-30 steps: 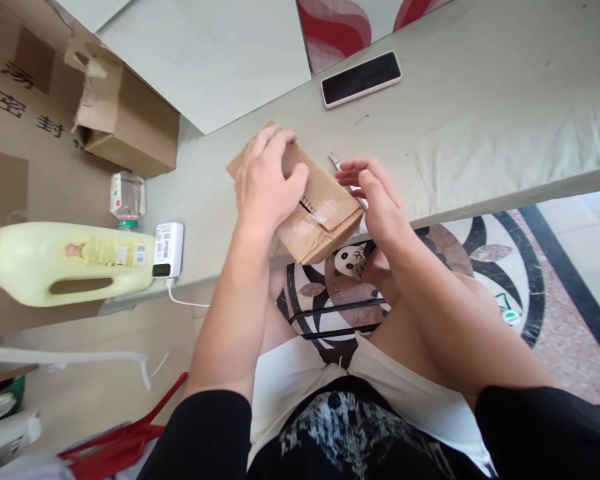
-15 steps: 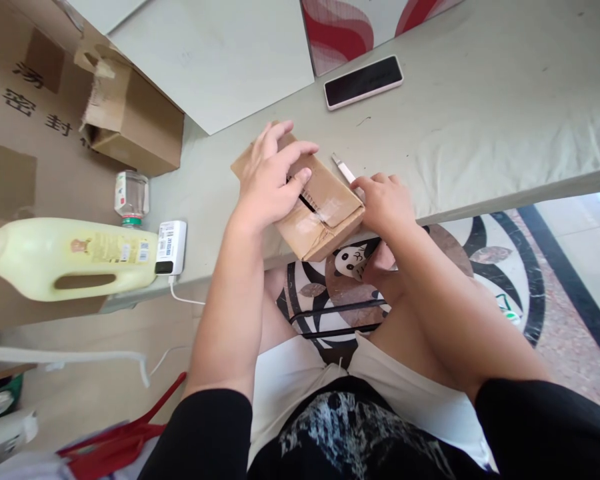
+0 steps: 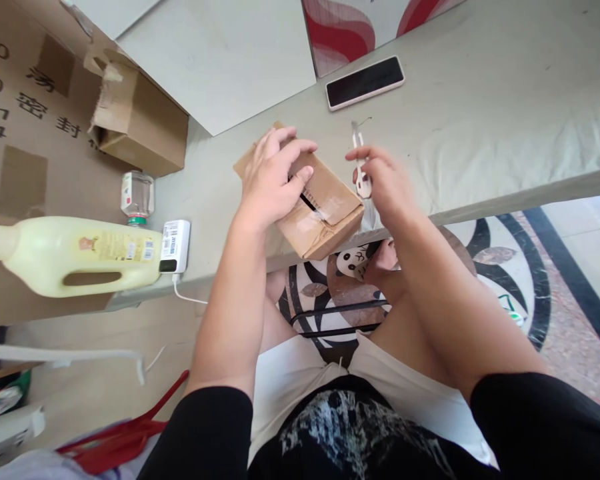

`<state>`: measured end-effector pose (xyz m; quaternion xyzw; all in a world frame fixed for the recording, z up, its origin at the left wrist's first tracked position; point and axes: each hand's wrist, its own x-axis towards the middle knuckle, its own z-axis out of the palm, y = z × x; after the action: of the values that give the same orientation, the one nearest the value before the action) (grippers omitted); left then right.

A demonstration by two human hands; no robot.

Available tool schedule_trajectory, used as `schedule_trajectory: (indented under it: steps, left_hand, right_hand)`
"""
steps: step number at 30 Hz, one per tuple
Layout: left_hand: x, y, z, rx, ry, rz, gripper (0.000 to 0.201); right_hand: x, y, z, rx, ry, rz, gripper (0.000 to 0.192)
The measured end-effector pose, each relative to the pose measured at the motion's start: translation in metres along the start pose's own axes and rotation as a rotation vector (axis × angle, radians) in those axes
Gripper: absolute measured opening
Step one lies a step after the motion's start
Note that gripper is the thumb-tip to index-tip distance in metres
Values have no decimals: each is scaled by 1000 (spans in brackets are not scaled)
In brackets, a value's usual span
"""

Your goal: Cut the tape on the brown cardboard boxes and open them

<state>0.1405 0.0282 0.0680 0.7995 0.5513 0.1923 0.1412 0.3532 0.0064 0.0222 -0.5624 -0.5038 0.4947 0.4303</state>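
Observation:
A small taped cardboard box point(image 3: 325, 213) lies on the grey table point(image 3: 480, 100) at its near edge, with a slit in the tape on top. My left hand point(image 3: 273, 177) rests flat on the box's far end and presses it down. To the right of the box my right hand point(image 3: 383, 180) holds a small white utility knife point(image 3: 359, 150) upright, its tip pointing away from me. The knife is clear of the box.
A black phone point(image 3: 365, 81) lies farther back on the table. At the left stand a torn cardboard box point(image 3: 140, 123), a small glass jar point(image 3: 137, 197), a white power bank point(image 3: 176, 245) with a cable, and a pale yellow jug point(image 3: 70, 257) lying on its side.
My right hand went down to the knife lying beside the box, took hold of it and lifted it upright. My left hand stayed on the box.

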Motion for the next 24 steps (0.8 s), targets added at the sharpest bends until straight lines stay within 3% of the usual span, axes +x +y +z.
schedule_trajectory:
  steps: [4,7,11,14,18,24]
  left_hand:
    - [-1,5,-3,-14,-13,4,44]
    - [-1,13,-6,13,-26,-33,43]
    - [-1,18,-7,10,-23,-59,42]
    - [-1,18,-6,-6,-8,-67,42]
    - [-1,18,-6,-18,-1,-80,41]
    - [-1,22,-7,-5,-17,-85,39]
  right_hand:
    - [-17,-20,-14,368,118,-194,36]
    - [-26,-27,-17,382,260,-402,30]
    - [-34,-31,-15,460,357,-640,31]
    - [-43,-36,-16,429,360,-574,26]
    - [-52,-35,-13,292,230,-460,33]
    - [-50,-19,2,260,123,-534,34]
